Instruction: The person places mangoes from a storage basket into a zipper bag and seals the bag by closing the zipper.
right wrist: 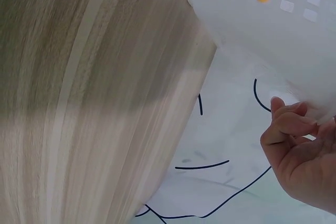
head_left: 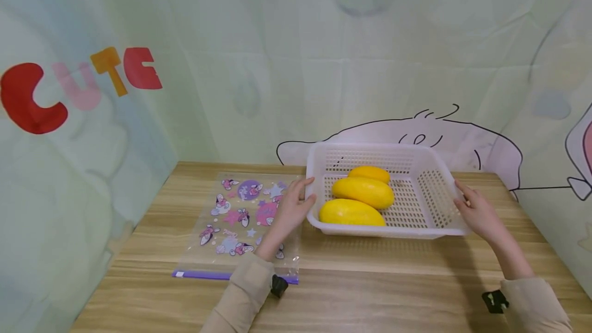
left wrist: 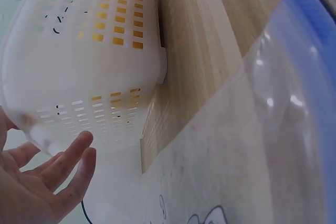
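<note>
Both hands hold a white plastic basket (head_left: 423, 231) with a perforated floor and walls. My left hand (head_left: 291, 207) is at the basket's left rim, its fingers loosely bent against the outside in the left wrist view. On the opposite side my right hand (head_left: 481, 215) grips the right rim, with fingers curled in the right wrist view (right wrist: 299, 150). Inside, toward the left, lie three smooth yellow oval fruits that look like mangoes: a front one (head_left: 351, 213), a middle one (head_left: 364, 192) and a partly hidden back one (head_left: 370, 173).
A clear zip bag (head_left: 242, 217) with pink and purple cartoon prints lies flat on the wooden table (head_left: 370, 292), left of the basket. Its purple slider strip (head_left: 203, 275) faces the near edge. A printed cloth backdrop (head_left: 259, 66) stands behind the table.
</note>
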`<state>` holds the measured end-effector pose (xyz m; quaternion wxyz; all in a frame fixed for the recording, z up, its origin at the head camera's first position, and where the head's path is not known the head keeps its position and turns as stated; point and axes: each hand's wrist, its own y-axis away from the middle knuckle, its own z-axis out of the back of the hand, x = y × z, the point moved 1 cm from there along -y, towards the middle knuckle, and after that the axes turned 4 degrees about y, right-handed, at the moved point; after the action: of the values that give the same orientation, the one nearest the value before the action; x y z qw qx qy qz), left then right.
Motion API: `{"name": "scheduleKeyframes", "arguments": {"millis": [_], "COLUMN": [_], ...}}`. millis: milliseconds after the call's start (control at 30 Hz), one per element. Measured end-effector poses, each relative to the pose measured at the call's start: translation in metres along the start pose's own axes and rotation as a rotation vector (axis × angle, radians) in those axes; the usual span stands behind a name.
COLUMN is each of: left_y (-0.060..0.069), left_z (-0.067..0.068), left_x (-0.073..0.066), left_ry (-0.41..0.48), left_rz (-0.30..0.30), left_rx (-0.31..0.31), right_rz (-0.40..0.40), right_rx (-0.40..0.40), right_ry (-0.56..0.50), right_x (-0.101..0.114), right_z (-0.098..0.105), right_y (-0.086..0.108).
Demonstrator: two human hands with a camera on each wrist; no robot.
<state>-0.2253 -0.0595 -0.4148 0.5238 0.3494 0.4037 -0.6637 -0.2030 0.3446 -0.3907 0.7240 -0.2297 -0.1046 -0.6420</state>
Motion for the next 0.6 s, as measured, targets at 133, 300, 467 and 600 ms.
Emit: {"name": "scheduleKeyframes", "arguments": {"millis": [133,300,467,600], "left_y": [0.0001,0.0004,0.0015,0.0017], "left_z": [0.0,-0.0002,-0.0003,-0.0002], "left_x": [-0.0008,-0.0018,-0.0021,-0.0032], "left_ry": [-0.004,-0.002,0.0,0.009], "left_rz": [0.003,0.002,0.006,-0.003], "left_rx": [-0.005,-0.011,-0.011,-0.013], "right_rz": [0.008,0.007,0.019,0.024], "right_rx": [0.0,0.014,0.015,0.014], "right_ry": [-0.006,-0.022,-0.024,-0.03], "right_x": [-0.0004,-0.0002,0.0006,0.0002], "right_z": [-0.0004,0.0,0.0005,0.0], "right_y": [-0.0011,-0.0009,-0.0005,-0.0009]}}
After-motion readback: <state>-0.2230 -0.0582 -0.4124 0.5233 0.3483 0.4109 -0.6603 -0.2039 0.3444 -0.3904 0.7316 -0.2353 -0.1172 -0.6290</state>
